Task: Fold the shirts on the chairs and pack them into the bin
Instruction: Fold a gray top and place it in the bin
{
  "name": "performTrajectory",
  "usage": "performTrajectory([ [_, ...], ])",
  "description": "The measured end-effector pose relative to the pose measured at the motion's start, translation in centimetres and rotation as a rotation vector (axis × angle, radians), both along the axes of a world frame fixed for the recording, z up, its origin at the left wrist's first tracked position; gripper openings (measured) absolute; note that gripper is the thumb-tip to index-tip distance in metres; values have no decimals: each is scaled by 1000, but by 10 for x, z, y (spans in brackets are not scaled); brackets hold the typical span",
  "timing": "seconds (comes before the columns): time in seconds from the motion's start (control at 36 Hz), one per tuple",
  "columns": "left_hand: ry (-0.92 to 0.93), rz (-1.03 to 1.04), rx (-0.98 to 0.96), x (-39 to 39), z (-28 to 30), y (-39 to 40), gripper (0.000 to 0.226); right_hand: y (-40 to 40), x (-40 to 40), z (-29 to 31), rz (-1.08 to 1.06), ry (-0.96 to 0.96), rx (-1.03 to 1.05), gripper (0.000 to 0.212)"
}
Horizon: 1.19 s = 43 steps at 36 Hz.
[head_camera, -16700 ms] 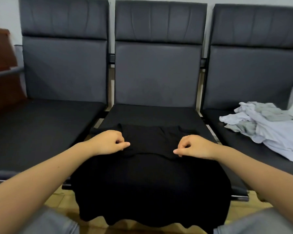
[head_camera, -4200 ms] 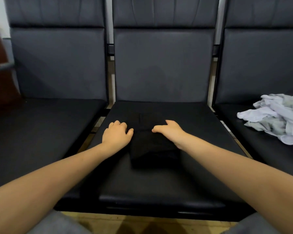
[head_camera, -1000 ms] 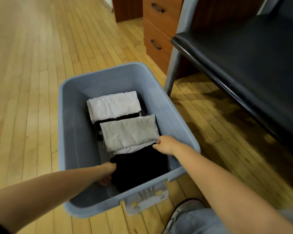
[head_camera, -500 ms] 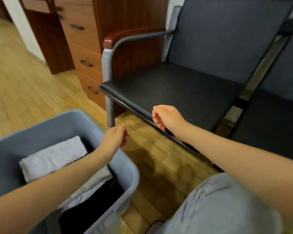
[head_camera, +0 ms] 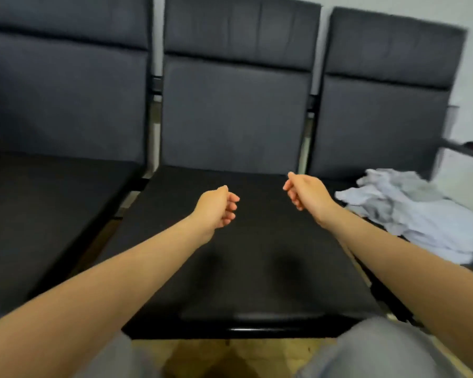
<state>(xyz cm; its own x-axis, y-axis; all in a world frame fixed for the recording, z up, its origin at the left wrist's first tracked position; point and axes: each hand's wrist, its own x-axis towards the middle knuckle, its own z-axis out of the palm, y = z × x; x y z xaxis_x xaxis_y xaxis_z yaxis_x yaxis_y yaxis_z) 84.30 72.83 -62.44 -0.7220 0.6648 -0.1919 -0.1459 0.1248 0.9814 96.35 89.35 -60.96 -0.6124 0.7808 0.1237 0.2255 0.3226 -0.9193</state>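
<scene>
A loose heap of white and pale grey shirts (head_camera: 418,211) lies crumpled on the seat of the right chair. My left hand (head_camera: 216,208) hovers over the middle chair seat (head_camera: 243,282), fingers loosely curled and holding nothing. My right hand (head_camera: 303,190) hangs a little farther back over the same seat, also loosely curled and holding nothing, a short way left of the shirt heap. The bin is out of view.
Three dark grey chairs stand side by side; the left chair seat (head_camera: 47,214) carries nothing. A metal armrest (head_camera: 467,148) juts out at the far right. Wooden floor (head_camera: 230,356) shows below the seat edge, between my grey-trousered knees.
My view has swung from the bin and left chair back to face the middle chair. Both hands, which had left the black shirt in the bin, now hover over the middle seat.
</scene>
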Motion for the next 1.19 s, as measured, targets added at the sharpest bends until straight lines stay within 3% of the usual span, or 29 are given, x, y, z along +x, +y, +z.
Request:
performTrajectory([
  [0.17, -64, -160, -74, 70, -20, 126, 34, 121, 118, 1, -415, -37, 50, 33],
  [0.33, -96, -207, -61, 124, -30, 222, 30, 198, 198, 15, -646, -153, 236, 39],
  [0.5, -109, -207, 30, 155, -35, 290, 19, 261, 207, 23, -639, -389, 350, 54],
  [0.64, -196, -256, 172, 167, -39, 312, 13, 303, 188, 17, -612, -356, 84, 88],
  [0.72, -227, -247, 183, 167, -44, 322, 12, 317, 179, 4, -494, -466, 19, 71],
  [0.81, -131, -244, 125, 165, -48, 334, 17, 318, 176, -2, -426, -541, 64, 51],
  [0.89, 59, -285, 23, 167, -52, 342, 21, 321, 180, -6, -407, -405, 18, 42],
  [1.08, 352, -288, -225, 178, -47, 348, 28, 330, 206, 29, -544, 347, -282, 27],
  [1.19, 273, -263, -360, 185, -34, 353, 29, 324, 218, 90, -552, 574, -208, 18],
])
